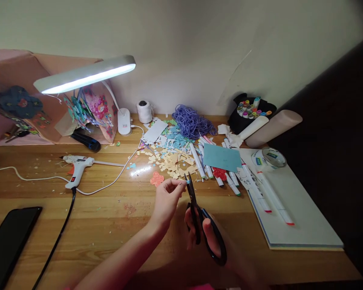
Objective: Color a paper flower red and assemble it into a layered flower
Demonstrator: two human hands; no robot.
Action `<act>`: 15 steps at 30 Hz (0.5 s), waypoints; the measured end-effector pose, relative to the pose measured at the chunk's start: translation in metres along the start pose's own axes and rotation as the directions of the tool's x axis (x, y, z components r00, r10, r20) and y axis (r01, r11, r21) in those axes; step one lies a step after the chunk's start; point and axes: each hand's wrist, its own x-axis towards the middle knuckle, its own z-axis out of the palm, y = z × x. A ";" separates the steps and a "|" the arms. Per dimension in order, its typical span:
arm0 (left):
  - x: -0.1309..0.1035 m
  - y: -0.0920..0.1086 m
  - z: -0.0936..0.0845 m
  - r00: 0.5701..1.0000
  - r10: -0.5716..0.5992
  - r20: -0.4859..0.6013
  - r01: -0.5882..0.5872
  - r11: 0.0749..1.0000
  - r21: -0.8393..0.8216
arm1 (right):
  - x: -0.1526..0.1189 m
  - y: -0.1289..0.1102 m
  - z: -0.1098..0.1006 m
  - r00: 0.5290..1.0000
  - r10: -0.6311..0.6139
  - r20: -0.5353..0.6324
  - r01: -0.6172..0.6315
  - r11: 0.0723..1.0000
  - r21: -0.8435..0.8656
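My left hand (168, 198) pinches a tiny light-blue piece of paper (188, 182) between thumb and fingertips. Black-handled scissors (192, 192) are in my right hand (210, 235), with thumb and fingers through the loops. Their blades point away from me, slightly apart, right at the blue piece. An orange-red flower-shaped cutout (157, 178) lies on the table just beyond my left hand. Past the blades spreads a heap of cream paper scraps (175, 162), with blue scraps (177, 139) behind it. A light-blue sheet (222, 157) rests on several markers, beside a red cutout (220, 173).
A glue gun (78, 169) with its cord and a phone (13, 233) lie at left, below a lit lamp (87, 76). Purple yarn (192, 121) and a white thread spool (144, 111) stand behind. At right, a pad (305, 225) carries markers and a tape roll (269, 157).
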 end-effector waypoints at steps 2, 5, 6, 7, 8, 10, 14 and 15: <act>0.002 -0.001 0.000 1.000 -0.005 0.002 0.005 1.000 0.002 | 0.001 0.004 0.000 1.000 0.007 0.012 -0.007 1.000 0.016; 0.005 -0.001 0.000 1.000 -0.015 0.017 0.015 1.000 0.005 | 0.003 0.014 0.000 1.000 -0.001 0.012 0.001 0.999 0.050; 0.006 0.000 0.000 0.999 -0.020 0.026 0.019 1.000 0.006 | 0.003 0.017 0.001 1.000 -0.004 0.003 0.004 0.998 0.061; 0.007 0.000 0.001 0.999 -0.024 0.036 0.024 1.000 0.007 | 0.004 0.020 0.002 1.000 -0.005 -0.011 0.005 0.997 0.071; 0.008 0.000 0.001 0.999 -0.029 0.046 0.029 1.000 0.007 | 0.005 0.023 0.003 1.000 -0.003 -0.029 0.006 0.997 0.080; 0.011 0.000 0.004 0.997 -0.039 0.065 0.038 0.999 0.005 | 0.007 0.029 0.006 0.998 0.005 -0.062 0.003 0.993 0.116; 0.016 -0.005 0.008 0.994 -0.061 0.095 0.062 0.998 0.000 | 0.015 0.038 0.014 0.989 0.096 -0.116 -0.063 0.964 0.259; 0.017 -0.006 0.008 0.993 -0.067 0.102 0.067 0.998 -0.003 | 0.017 0.040 0.015 0.983 0.125 -0.135 -0.082 0.954 0.287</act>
